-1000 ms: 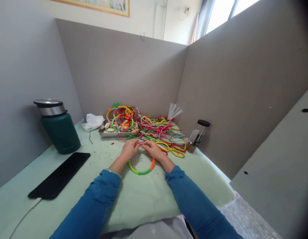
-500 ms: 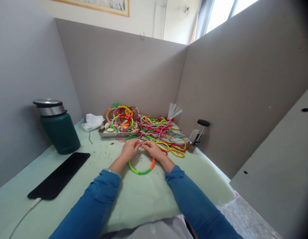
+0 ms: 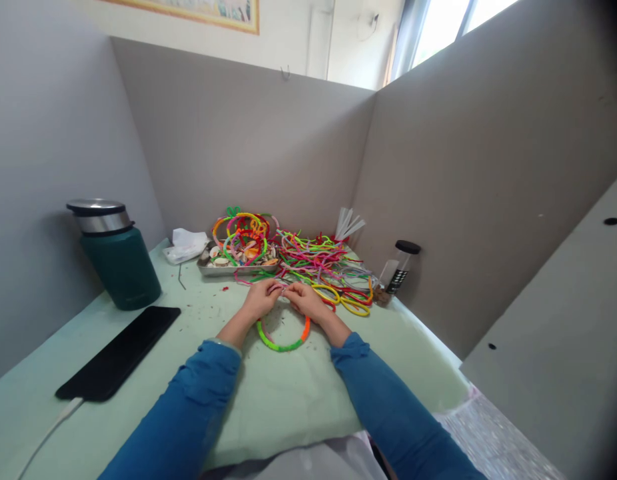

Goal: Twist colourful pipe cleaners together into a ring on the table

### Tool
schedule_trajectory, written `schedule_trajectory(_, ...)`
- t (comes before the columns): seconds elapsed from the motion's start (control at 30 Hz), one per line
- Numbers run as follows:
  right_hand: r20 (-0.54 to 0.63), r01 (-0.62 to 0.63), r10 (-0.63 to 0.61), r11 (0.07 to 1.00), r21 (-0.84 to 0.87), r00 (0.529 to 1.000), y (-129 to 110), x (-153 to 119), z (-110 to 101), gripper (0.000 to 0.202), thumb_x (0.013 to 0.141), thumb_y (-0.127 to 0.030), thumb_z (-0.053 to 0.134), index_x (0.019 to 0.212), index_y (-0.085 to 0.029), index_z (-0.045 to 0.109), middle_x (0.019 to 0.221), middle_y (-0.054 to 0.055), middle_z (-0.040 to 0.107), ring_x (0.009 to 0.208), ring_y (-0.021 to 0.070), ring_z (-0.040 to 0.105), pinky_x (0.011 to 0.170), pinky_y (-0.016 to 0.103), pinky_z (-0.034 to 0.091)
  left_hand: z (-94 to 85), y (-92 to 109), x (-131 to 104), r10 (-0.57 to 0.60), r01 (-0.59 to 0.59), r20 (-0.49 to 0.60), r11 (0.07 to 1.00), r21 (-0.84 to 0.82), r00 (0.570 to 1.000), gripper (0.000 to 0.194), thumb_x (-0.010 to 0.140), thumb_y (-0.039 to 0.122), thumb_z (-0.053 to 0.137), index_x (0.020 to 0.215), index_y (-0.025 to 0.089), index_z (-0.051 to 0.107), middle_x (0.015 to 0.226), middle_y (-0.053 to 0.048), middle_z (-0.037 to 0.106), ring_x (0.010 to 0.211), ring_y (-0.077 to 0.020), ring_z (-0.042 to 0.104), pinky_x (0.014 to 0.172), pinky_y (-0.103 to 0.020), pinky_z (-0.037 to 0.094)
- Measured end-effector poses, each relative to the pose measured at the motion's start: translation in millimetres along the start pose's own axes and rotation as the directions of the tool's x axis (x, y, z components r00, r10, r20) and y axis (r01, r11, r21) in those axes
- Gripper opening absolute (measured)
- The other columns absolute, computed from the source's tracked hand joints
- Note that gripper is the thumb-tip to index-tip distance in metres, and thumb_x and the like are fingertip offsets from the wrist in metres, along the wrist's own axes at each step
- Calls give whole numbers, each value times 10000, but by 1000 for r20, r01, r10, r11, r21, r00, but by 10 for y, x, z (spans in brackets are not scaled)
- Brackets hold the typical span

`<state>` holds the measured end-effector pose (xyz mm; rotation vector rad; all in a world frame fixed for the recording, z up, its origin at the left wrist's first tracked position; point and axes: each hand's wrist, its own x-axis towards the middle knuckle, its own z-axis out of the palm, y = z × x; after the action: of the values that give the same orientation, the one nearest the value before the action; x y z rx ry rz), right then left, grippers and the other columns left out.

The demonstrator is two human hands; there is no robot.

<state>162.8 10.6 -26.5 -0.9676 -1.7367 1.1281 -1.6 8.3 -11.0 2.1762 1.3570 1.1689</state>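
Green, orange and pink on ring. Held ring by far side, over middle of table, near arc towards wearer. Pinched pink part with left hand, fingers curled in; pinched same far side with right hand, fingertips closed just beside left ones. Could not tell exact join, hidden by fingers. Could not tell if near arc touched table.

Past hands, saw metal tray with shells inside and coloured loops heaped on top. Right of tray, saw tangled pile of fuzzy stems, mostly pink, red and green; yellow loops at near edge, close to right hand. White strips stood behind pile, fanned out. Further right, spotted clear jar, black lid on, tilted in view, brown bits at bottom.

Left side: spotted teal bottle standing near partition, black phone flat in front, white cable plugged into near end. Saw white packet just left of tray, thin dark stem in front. Saw small scraps scattered around ring.
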Motion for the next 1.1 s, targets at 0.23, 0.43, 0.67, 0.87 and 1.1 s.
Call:
schedule_trajectory(0.23,9,-5,5,1000,-7,1000,-9,-2,-2,230,794,-392,552,765,-164,545,476,-69,408,412,73,341,402,201,232,18,-43,0,-1,1,8,1000,-7,1000,194,776,282,508,788,156,654,742,-23,648,686,-142,552,625,-221,404)
schedule_trajectory(0.43,17,4,-4,1000,9,1000,-29,-8,-1,208,798,-366,546,761,-161,545,481,-68,418,413,69,343,409,199,246,21,-60,6,33,-34,13,999,17,999,192,795,279,502,780,160,652,738,-26,646,687,-141,550,626,-225,401)
schedule_trajectory(0.67,-4,-16,16,999,32,1000,-68,-24,0,210,793,-364,545,780,-154,556,489,-68,421,404,63,338,395,194,240,13,-32,0,61,-60,-13,998,23,998,185,792,262,506,798,155,656,765,-32,657,699,-142,557,635,-230,399)
schedule_trajectory(0.87,-8,-30,31,997,69,999,-124,-45,-20,226,784,-382,552,779,-157,556,469,-77,399,394,59,316,398,195,233,0,28,-1,6,-6,-1,995,-96,1000,173,748,278,556,810,149,654,754,-28,656,691,-143,563,631,-228,419)
schedule_trajectory(1.1,-5,-28,28,997,76,1000,-120,-48,-27,222,777,-380,556,769,-158,551,461,-78,394,397,60,310,405,199,222,-2,29,-3,25,-27,-19,995,-98,1000,152,740,289,583,765,156,652,726,-22,651,671,-139,558,624,-230,412)
